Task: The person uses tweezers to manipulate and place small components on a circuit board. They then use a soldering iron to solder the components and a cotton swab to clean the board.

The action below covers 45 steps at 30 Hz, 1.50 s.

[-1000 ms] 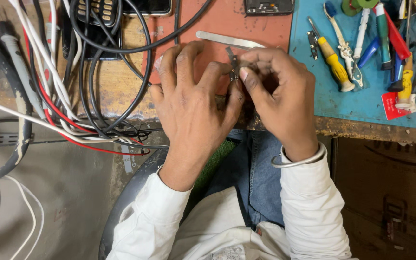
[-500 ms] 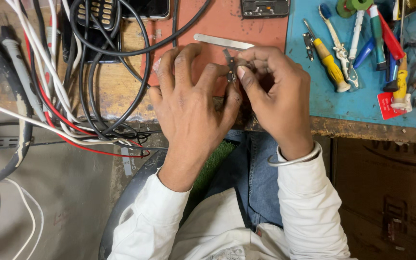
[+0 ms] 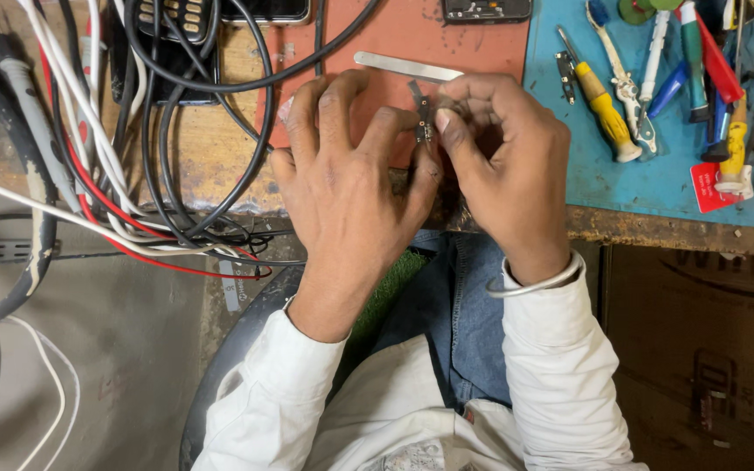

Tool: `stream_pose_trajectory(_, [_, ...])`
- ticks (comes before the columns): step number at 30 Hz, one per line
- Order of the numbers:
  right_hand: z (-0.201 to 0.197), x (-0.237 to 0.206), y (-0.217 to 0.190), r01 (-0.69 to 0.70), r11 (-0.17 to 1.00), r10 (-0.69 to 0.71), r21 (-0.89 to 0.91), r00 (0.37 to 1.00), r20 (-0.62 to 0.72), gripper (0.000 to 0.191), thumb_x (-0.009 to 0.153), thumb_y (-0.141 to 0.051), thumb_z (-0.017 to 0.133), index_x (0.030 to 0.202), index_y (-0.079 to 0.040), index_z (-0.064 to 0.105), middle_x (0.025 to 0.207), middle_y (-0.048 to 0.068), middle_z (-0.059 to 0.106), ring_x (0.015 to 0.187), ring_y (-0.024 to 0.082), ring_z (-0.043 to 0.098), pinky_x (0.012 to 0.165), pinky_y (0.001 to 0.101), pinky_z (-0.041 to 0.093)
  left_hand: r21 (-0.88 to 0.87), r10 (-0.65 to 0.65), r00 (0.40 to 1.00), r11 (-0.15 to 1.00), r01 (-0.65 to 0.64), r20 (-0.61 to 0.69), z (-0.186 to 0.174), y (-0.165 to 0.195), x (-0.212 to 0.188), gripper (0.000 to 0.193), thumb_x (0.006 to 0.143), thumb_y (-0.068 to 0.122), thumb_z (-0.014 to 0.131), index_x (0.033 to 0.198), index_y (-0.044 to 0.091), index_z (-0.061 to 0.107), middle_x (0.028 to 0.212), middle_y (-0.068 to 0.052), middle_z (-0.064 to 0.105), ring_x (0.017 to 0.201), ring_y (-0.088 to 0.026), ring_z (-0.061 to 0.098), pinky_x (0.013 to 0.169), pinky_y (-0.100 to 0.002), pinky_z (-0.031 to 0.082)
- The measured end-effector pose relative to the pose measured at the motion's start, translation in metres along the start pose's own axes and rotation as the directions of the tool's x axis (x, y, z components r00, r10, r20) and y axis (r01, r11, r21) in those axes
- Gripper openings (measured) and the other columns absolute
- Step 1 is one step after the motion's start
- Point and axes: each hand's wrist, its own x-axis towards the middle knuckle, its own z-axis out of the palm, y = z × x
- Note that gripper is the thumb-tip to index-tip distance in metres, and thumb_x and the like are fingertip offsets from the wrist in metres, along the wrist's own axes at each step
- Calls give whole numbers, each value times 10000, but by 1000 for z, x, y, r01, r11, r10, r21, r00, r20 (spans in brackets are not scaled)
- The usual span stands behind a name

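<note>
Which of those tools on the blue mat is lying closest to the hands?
The yellow-handled screwdriver, at the blue mat's left edge beside the right hand. The other tools, blue, green, red and white, lie farther right.

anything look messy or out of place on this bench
Yes: a tangle of black, white and red cables sprawls over the left of the bench and hangs off its edge. Both hands, left hand and right hand, pinch a small dark part between them.
</note>
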Motion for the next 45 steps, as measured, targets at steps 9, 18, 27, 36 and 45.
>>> stream_pose_trajectory(9, [-2, 3, -7, 9, 995, -11, -96, 1000, -21, 132, 1063, 6, 725, 1186, 13, 678, 1012, 75, 744, 885, 99, 684, 795, 242, 553, 9, -1, 1000, 1000, 1, -10, 0, 0, 0, 281, 919, 385, 768, 1137, 208, 750, 1448, -106, 524, 1414, -368, 401, 979, -539, 352])
stream_pose_trajectory(18, [-2, 4, -11, 13, 999, -12, -45, 1000, 18, 147, 1040, 9, 721, 1179, 11, 674, 996, 73, 741, 848, 98, 669, 769, 249, 543, 32, 0, 1000, 1000, 0, -19, 2, -1, 0, 269, 913, 381, 771, 1117, 207, 750, 1455, -104, 538, 1414, -367, 416, 984, -536, 351])
stream_pose_trajectory(27, [0, 1, -5, -22, 1000, 22, -9, 1000, 10, 145, 1057, -3, 723, 1192, 11, 673, 1033, 55, 750, 868, 74, 674, 774, 232, 553, 20, 7, 1000, 1000, -7, 1, 0, -2, 0, 252, 930, 375, 776, 1115, 208, 738, 1459, -93, 535, 1417, -365, 417, 1006, -540, 357])
stream_pose_trajectory(36, [-1, 3, -4, 3, 998, -4, -65, 1000, -19, 155, 1045, 10, 733, 1191, 16, 680, 1017, 63, 746, 848, 80, 655, 753, 235, 536, 6, 0, 1000, 1000, 0, -12, 0, 0, 0, 267, 911, 375, 779, 1121, 215, 737, 1446, -90, 533, 1411, -362, 414, 977, -536, 356])
stream_pose_trajectory(45, [-1, 4, -7, 5, 1000, -5, -15, 1000, 21, 123, 1050, 11, 728, 1163, 16, 679, 970, 64, 735, 821, 71, 646, 760, 235, 527, 30, 8, 1000, 1000, -7, -21, 2, -1, 1, 273, 928, 392, 778, 1130, 213, 741, 1468, -91, 525, 1424, -347, 409, 990, -534, 357])
